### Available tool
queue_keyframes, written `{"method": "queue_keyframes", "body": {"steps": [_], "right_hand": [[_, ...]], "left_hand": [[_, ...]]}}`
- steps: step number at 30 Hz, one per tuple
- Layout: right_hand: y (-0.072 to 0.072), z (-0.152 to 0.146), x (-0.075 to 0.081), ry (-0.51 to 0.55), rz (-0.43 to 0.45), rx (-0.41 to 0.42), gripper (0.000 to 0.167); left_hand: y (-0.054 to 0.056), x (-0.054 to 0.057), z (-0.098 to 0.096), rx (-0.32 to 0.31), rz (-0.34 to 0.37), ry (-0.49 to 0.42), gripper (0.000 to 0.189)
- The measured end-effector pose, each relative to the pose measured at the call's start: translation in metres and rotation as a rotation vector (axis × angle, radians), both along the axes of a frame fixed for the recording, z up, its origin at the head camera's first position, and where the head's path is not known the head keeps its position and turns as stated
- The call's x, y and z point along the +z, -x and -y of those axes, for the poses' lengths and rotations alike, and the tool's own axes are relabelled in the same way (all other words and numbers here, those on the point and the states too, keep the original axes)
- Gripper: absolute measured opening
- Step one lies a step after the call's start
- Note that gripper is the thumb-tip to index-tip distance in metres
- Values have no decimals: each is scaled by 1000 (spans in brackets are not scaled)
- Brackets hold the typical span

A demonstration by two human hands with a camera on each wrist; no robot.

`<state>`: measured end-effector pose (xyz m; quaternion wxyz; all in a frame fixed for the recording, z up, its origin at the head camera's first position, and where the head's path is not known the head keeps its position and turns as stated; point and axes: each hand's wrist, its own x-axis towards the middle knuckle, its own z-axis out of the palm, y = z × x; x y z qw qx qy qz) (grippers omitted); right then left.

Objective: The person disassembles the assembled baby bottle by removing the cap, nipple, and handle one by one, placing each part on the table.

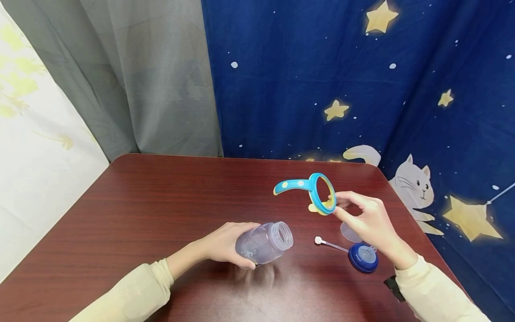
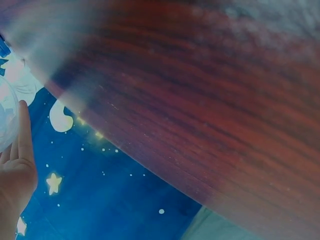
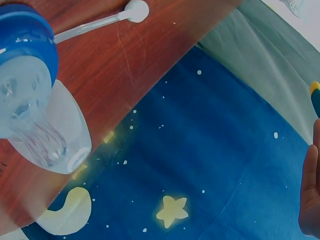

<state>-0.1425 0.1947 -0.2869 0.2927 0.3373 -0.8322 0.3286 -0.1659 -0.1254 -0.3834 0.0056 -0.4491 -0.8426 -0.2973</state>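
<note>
White curtain (image 1: 36, 156): out past the table's left edge, well left of my hands.
Grey curtain (image 1: 173, 89): behind the far edge, beyond my left hand.
Table (image 1: 173, 192): dark reddish wood, stretching wide left of my left hand.
Left hand (image 1: 227, 243): curved round the clear bottle (image 1: 259, 245), its open mouth towards my right.
Ring handle (image 1: 313, 190): raised, pinched by my right hand (image 1: 368, 219).
Blue lid (image 1: 357, 263): just below my right hand, beside a clear cover (image 1: 349, 232).
Right edge: near my right hand.
Starry curtain (image 1: 281, 89): beyond.

Left wrist view crops the bottle (image 2: 6, 115); the clear cover (image 1: 349, 233) is part-hidden.
</note>
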Motion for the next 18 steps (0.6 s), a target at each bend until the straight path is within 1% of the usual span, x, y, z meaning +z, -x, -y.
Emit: {"method": "queue_keyframes", "body": {"steps": [3,7,9,15,18], "right_hand": [[3,-2,0,8,-7,-6,38],[-1,1,9,20,-28,-9,36],[-1,1,11,30,-23,-9,35],[13,-11,-1,41,-24,-25,37],[16,-14,-3,46,-33,-28,37]], "left_hand": [[0,0,0,-2,-3,0,80],[0,1,0,-8,-10,-1,81],[1,1,0,-10,-10,-2,81],[1,1,0,-13,-5,1,81],[1,1,-1,-13,-7,2,81]]}}
